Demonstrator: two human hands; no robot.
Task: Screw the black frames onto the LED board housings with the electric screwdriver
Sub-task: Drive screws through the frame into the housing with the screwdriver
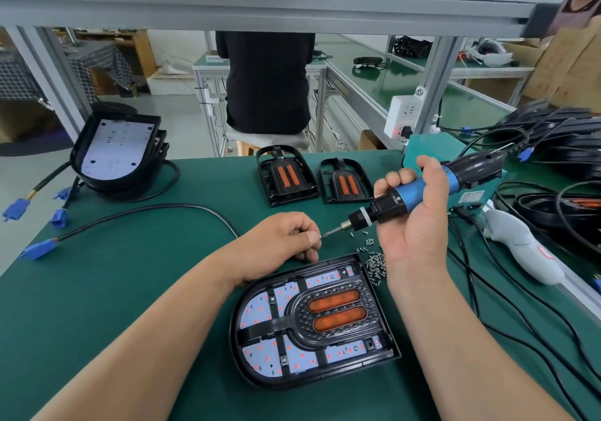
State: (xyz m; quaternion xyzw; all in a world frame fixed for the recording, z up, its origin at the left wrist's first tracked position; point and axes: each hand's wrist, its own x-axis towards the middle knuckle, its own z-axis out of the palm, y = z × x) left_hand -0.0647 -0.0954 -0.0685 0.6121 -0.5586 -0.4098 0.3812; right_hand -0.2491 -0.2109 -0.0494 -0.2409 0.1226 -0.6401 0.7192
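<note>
Right hand [413, 225] raised, palm toward camera, fingers wrapped round the electric screwdriver [406, 198], bit angled down-left. Left hand [279, 241] resting on the green mat [130, 290], fingers curled, apparently pinching a screw [320, 236] at the bit tip; too small to be sure. LED board housing [292, 385] lies flat just below both hands, black frame [331, 313] seated in it. Loose screws [375, 263] lie beside its far right corner. Two spare frames [286, 176] behind, stacked housings [113, 154] far left. Seated person [265, 82] at next bench.
</note>
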